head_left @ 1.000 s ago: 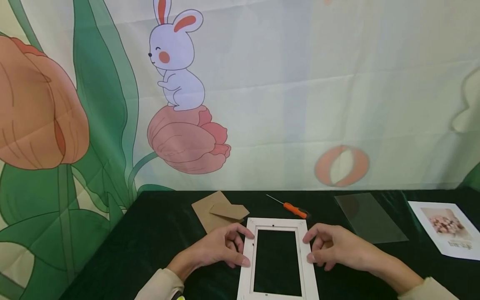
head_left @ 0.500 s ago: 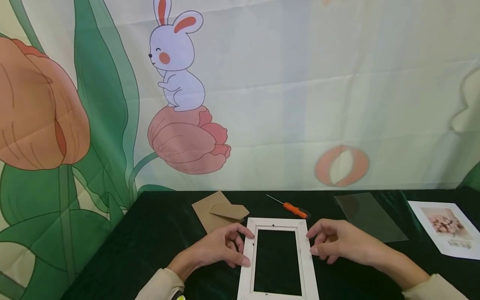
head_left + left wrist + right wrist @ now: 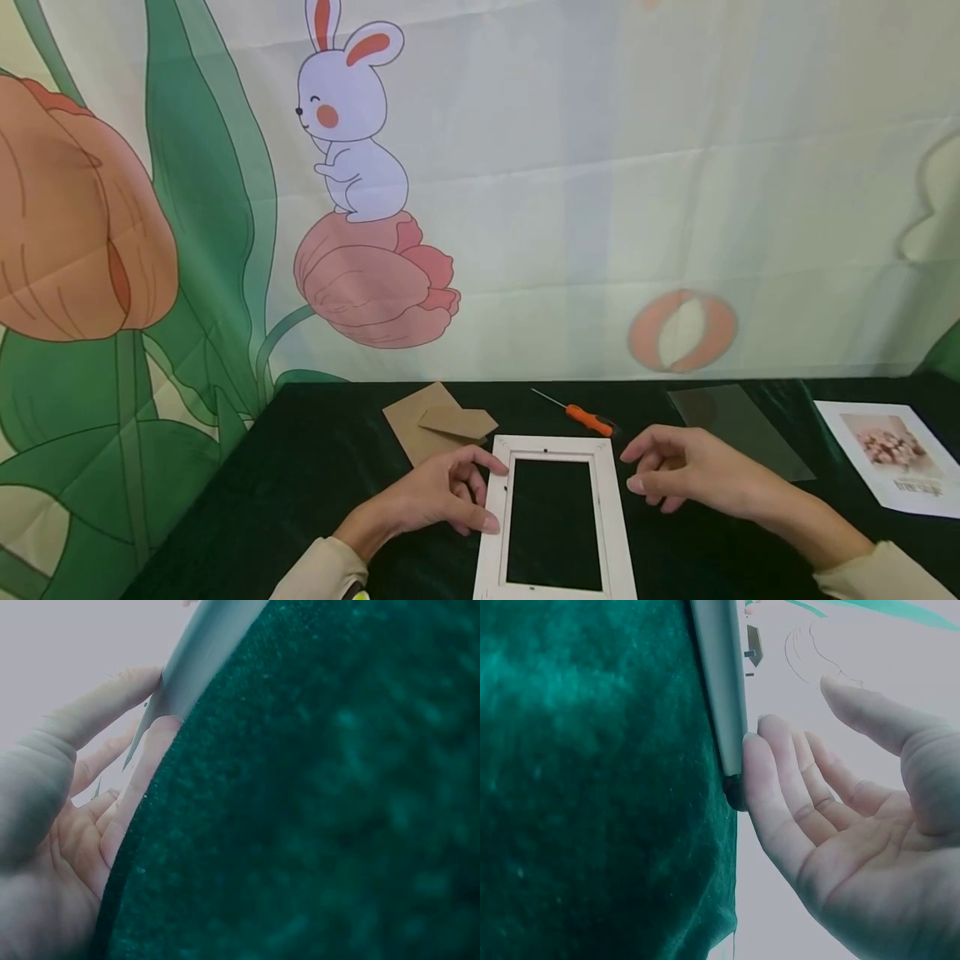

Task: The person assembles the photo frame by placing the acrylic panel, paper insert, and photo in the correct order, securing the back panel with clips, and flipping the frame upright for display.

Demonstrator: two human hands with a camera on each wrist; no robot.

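Observation:
A white picture frame (image 3: 492, 542) lies flat on the dark green cloth, its inner opening showing the cloth beneath. On its left bar, my left hand (image 3: 427, 496) holds the edge with thumb and index finger; the left wrist view shows the thumb (image 3: 105, 709) against the frame's side (image 3: 199, 664). Off to the right of the frame, my right hand (image 3: 697, 471) hovers apart from it with relaxed, slightly bent fingers and nothing in them. In the right wrist view, the fingers (image 3: 769, 787) appear beside the frame's edge (image 3: 724, 682).
Brown backing board pieces (image 3: 423, 417) lie behind the frame at left. An orange-handled screwdriver (image 3: 588, 419) is beyond its top edge. Farther right are a clear sheet (image 3: 738, 429) and a printed flower picture (image 3: 892, 458). A printed curtain (image 3: 525, 208) hangs behind the table (image 3: 300, 467).
My right hand has let go of the frame's right bar and moved up and to the right, away from it. My left hand and the frame have stayed in place.

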